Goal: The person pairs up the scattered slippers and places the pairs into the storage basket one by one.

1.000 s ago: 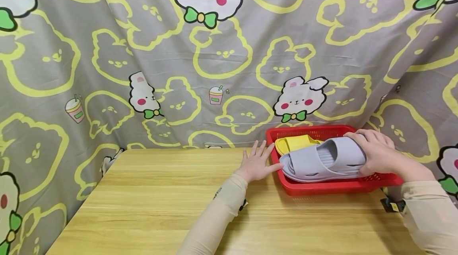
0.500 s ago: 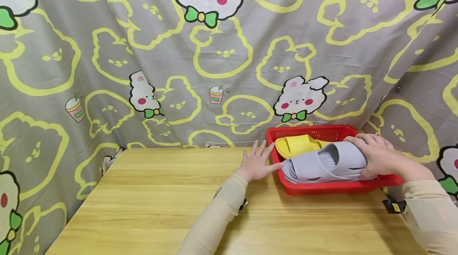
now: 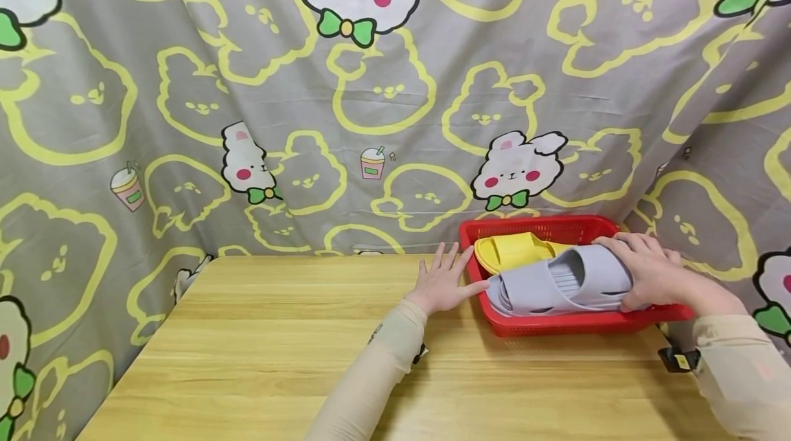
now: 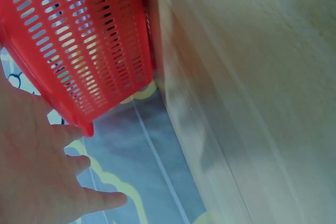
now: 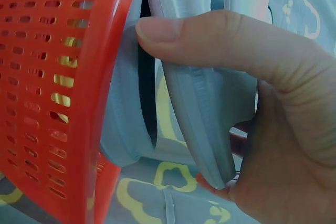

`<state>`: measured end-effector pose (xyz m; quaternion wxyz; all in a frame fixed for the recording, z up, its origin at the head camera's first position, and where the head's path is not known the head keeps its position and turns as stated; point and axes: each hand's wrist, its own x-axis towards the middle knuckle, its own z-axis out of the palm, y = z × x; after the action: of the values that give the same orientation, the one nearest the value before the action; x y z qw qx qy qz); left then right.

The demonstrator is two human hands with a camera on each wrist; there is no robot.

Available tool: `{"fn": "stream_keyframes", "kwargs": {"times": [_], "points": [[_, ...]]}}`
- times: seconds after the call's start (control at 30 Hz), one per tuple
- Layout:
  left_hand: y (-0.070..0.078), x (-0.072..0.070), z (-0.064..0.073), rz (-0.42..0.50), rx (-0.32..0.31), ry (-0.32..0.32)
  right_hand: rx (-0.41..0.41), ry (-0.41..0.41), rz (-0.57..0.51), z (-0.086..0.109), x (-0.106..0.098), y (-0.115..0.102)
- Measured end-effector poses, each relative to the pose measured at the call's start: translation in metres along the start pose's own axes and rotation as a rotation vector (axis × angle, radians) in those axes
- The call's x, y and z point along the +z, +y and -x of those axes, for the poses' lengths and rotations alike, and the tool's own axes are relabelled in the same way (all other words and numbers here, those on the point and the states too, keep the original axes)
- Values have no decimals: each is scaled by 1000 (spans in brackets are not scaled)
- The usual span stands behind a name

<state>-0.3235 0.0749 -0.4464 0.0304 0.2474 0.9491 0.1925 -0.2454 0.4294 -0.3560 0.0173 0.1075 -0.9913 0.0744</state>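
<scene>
A red slotted basket (image 3: 575, 324) stands at the table's back right. Inside it lie a yellow slipper (image 3: 509, 250) at the rear and a grey slipper (image 3: 556, 286) in front, toe pointing left. My right hand (image 3: 649, 276) grips the grey slipper's heel end, and the thumb (image 5: 210, 35) is curled over the grey slipper (image 5: 205, 108) beside the basket wall (image 5: 47, 77). I cannot tell whether a second grey slipper sits under it. My left hand (image 3: 441, 283) lies flat on the table with fingers spread, its thumb at the basket's left corner (image 4: 84, 40).
The wooden table (image 3: 278, 345) stretches out to the left and front of the basket. A grey cartoon-print curtain (image 3: 371, 118) hangs close behind the table and wraps round its right side. A small black clip (image 3: 676, 360) sits at the right table edge.
The right hand has eased the grey slipper a little lower into the basket. The left hand has stayed flat by the basket.
</scene>
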Motion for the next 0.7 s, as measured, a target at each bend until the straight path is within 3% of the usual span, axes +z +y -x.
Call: {"fn": "stream_keyframes", "kwargs": {"times": [0.4, 0.7], "points": [[0, 1, -1, 7, -18, 3, -11, 55, -11, 5, 2, -4], [0, 1, -1, 5, -15, 2, -65, 206, -37, 6, 6, -6]]}}
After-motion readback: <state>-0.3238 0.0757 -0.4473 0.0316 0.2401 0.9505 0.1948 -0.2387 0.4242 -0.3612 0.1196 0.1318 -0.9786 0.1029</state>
